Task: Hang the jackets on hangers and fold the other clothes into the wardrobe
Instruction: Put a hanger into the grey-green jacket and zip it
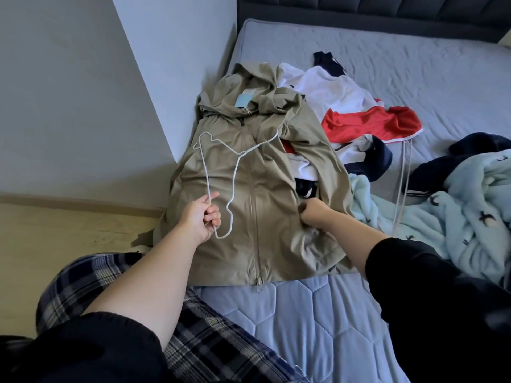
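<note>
A khaki hooded jacket [265,175] lies flat and zipped on the bed, hood away from me, with a pale blue tag near its collar. My left hand [203,215] grips a thin white wire hanger [221,161] that lies over the jacket's chest. At the jacket's right side seam, my right hand [313,214] pinches the fabric, fingers curled into it. A white, red and navy heap of sports clothes [356,114] sits beside and partly under the jacket's right sleeve.
A light blue fleece garment with dark marks [456,211] is bunched at the right, with a second white hanger [402,178] lying near it. The quilted blue mattress [304,327] reaches toward me. A grey wall and wooden floor [69,230] lie to the left.
</note>
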